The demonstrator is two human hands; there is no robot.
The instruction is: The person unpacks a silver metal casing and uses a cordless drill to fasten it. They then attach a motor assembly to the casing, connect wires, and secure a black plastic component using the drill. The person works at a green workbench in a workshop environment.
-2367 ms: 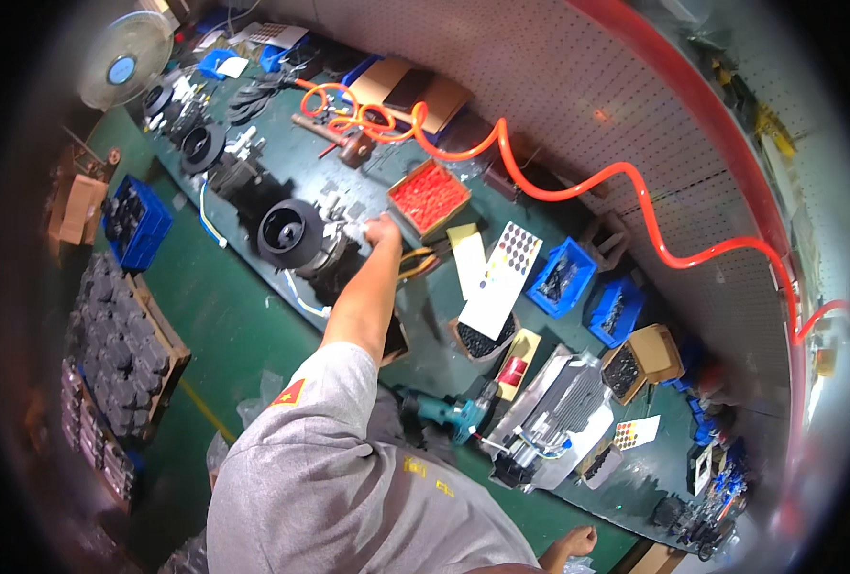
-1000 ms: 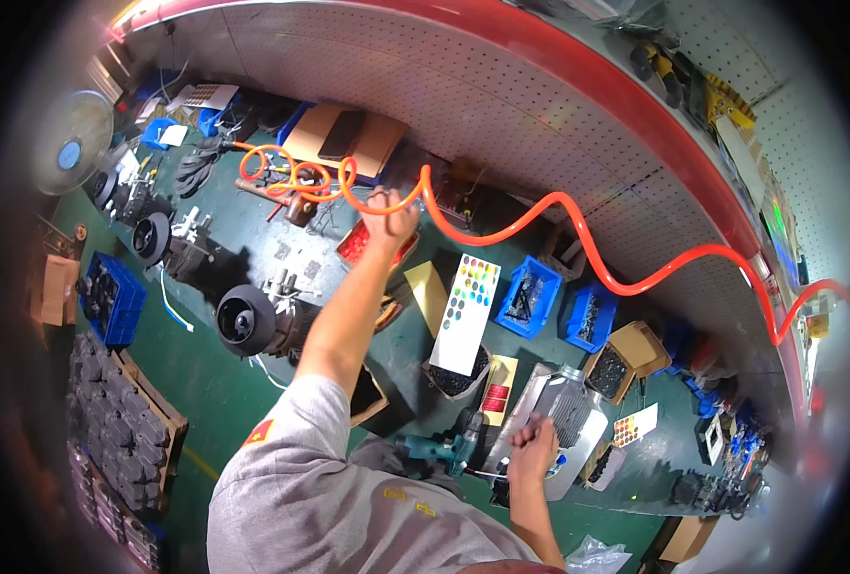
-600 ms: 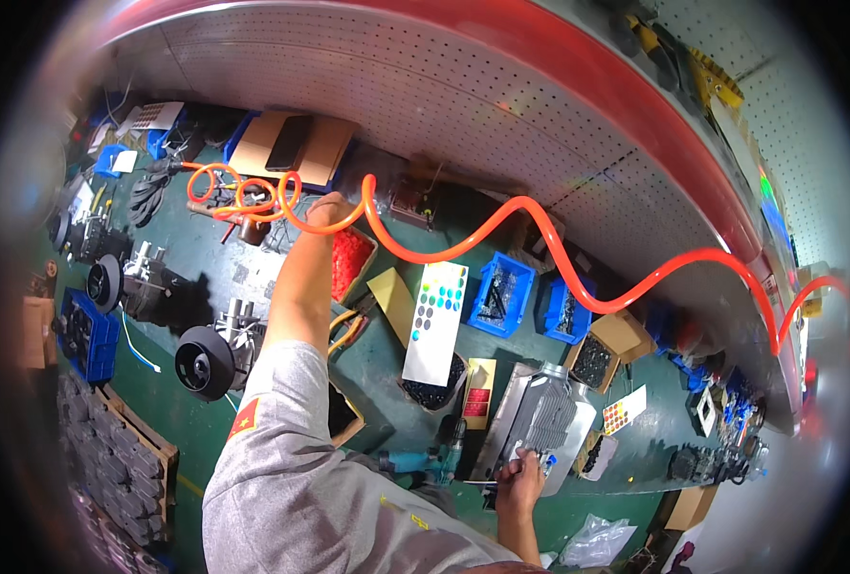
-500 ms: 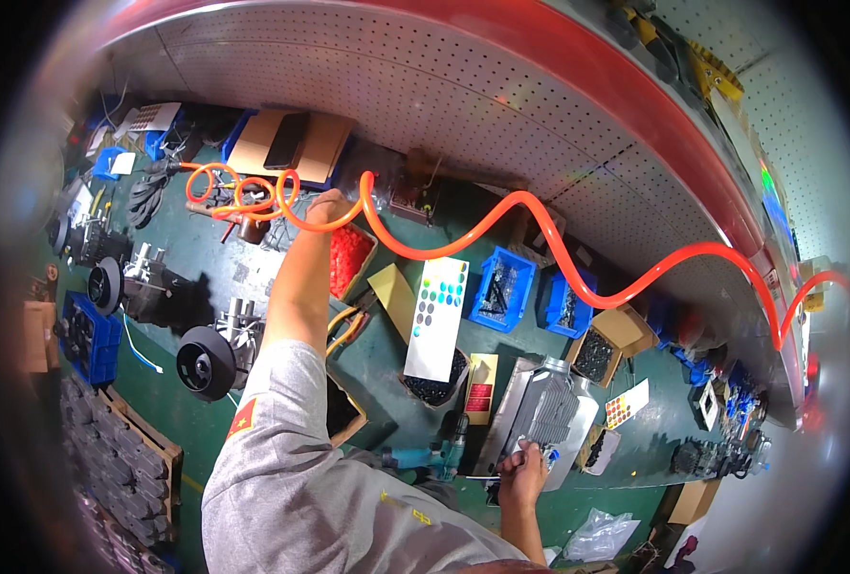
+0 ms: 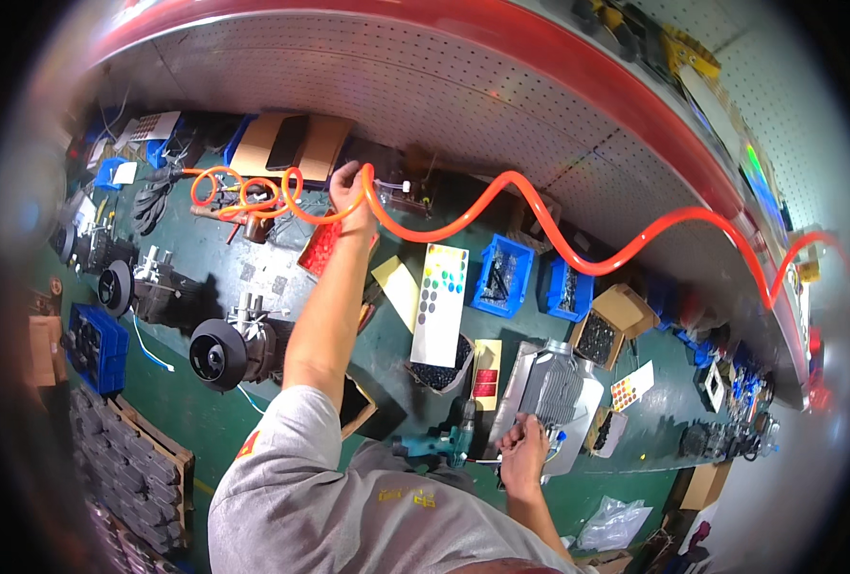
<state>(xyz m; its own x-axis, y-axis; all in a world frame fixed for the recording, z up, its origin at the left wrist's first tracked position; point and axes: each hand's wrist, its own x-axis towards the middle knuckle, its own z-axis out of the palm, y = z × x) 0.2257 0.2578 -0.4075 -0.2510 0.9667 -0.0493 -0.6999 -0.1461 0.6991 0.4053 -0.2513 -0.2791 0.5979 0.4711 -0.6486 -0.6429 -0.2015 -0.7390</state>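
Green matting covers a long workbench point(image 5: 205, 402) that runs under a white pegboard wall point(image 5: 425, 105) with a red rail above it. Across the bench's far side hangs an orange coiled air hose point(image 5: 540, 225), looping tightly at the left and stretching in wide waves up to the right. The left hand point(image 5: 353, 196) is raised on an outstretched arm and has its fingers closed around that hose, just where the coils give way to the long waves. Below it lies a red tray point(image 5: 321, 251) of small parts, with a yellow card point(image 5: 398, 290) and a white sheet of coloured dots point(image 5: 441, 301) beside it. Near the lower edge, the right hand point(image 5: 523, 452) rests on the near end of a ribbed silver metal housing point(image 5: 549, 392), fingers curled against it; whether it truly grips is hard to tell. A teal power tool point(image 5: 434, 445) lies just left of that hand. Blue bins point(image 5: 503, 277) of dark parts sit further back, and black wheeled motor units point(image 5: 229, 349) stand at the left.
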